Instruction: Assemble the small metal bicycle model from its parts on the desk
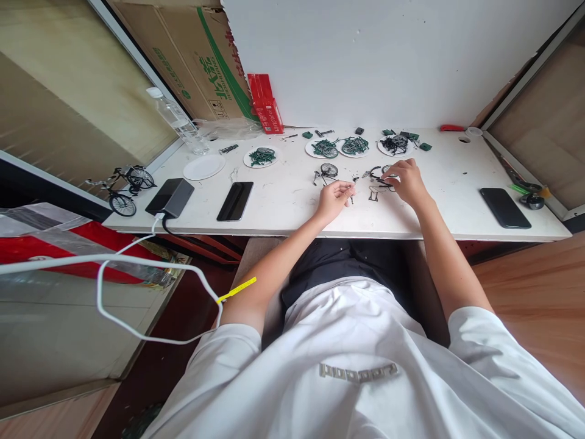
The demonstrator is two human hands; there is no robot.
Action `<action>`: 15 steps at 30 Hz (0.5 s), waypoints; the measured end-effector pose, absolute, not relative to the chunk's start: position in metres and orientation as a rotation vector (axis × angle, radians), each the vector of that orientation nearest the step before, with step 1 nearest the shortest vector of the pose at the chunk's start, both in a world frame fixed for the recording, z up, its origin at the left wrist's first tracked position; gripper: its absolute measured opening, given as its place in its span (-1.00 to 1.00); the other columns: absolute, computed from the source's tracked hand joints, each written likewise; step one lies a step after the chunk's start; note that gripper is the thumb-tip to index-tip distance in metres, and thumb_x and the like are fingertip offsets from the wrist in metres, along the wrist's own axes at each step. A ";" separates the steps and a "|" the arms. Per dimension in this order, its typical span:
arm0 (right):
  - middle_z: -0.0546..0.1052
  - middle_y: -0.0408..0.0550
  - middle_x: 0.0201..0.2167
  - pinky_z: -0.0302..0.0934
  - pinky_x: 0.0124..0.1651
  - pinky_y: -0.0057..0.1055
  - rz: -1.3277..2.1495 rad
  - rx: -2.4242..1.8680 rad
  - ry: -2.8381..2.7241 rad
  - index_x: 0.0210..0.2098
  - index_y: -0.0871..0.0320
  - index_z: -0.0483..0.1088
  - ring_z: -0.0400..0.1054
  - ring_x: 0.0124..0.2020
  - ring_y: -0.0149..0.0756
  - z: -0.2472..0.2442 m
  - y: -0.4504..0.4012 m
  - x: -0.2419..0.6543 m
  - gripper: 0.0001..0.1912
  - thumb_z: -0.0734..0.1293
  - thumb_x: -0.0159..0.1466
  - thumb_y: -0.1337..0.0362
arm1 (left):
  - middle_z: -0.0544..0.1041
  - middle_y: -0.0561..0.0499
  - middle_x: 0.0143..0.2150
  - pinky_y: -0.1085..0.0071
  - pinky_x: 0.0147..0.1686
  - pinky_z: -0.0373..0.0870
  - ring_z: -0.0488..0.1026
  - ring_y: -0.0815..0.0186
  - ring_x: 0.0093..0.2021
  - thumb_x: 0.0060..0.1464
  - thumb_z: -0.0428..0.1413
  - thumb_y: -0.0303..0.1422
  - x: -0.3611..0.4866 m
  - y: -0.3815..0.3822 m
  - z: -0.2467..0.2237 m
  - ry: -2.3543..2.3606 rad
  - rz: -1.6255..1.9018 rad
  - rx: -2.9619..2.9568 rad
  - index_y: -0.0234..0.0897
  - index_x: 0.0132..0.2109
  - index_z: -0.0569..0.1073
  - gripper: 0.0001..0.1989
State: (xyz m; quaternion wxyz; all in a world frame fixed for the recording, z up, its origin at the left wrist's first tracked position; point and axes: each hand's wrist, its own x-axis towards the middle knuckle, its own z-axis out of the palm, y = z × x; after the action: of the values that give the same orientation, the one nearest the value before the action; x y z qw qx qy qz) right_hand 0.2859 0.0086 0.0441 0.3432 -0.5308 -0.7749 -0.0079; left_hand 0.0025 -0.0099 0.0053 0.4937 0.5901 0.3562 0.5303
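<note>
My left hand [336, 200] is closed in a pinch on a small black model bicycle part [351, 197], just above the white table. To its right, my right hand [406, 180] reaches down with fingertips together among black bicycle pieces [375, 173]; whether something is between them is hidden. A small black frame-shaped piece [373, 194] lies between the hands. Behind my left hand sits a black spoked wheel [329, 169] with thin parts beside it.
White plates hold green parts [262, 157] and black parts [393, 144]. An assembled model bicycle [125, 188], a dark power adapter [170, 197] and a phone [235, 201] are left; another phone [505, 208] is right. A bottle [178, 121] and red box [265, 105] stand behind. A white cable [159, 259] crosses near my left arm.
</note>
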 end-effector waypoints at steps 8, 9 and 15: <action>0.65 0.26 0.03 0.30 0.24 0.27 0.011 -1.525 -2.120 -0.20 0.11 0.74 0.32 0.16 0.33 0.024 0.018 0.300 -0.81 0.44 0.40 0.20 | 0.76 -0.15 -0.03 0.44 -0.43 0.40 0.66 0.37 -0.41 0.18 0.44 -0.02 0.000 -0.006 -0.002 0.872 1.304 1.497 -0.28 -0.08 0.68 -0.59; 0.64 0.28 0.04 0.30 0.25 0.27 0.006 -1.541 -2.120 -0.20 0.12 0.73 0.32 0.17 0.34 0.024 0.017 0.299 -0.79 0.43 0.41 0.19 | 0.76 -0.15 -0.04 0.44 -0.43 0.39 0.67 0.36 -0.40 0.18 0.44 -0.01 0.000 -0.006 -0.002 0.871 1.305 1.499 -0.27 -0.08 0.68 -0.59; 0.63 0.32 0.08 0.31 0.24 0.25 -0.068 -1.583 -2.112 -0.15 0.14 0.63 0.29 0.25 0.36 0.030 0.010 0.287 -0.76 0.30 0.48 0.25 | 0.76 -0.13 -0.09 0.46 -0.47 0.34 0.70 0.31 -0.36 0.20 0.43 0.02 0.000 -0.006 -0.003 0.886 1.301 1.506 -0.26 -0.09 0.69 -0.58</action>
State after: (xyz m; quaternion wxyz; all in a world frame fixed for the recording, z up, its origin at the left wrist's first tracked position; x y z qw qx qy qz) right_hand 0.2865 0.0101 0.0299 0.2482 -0.5807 -0.7749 -0.0249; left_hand 0.0005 -0.0062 -0.0025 0.4631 0.6125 0.3606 0.5295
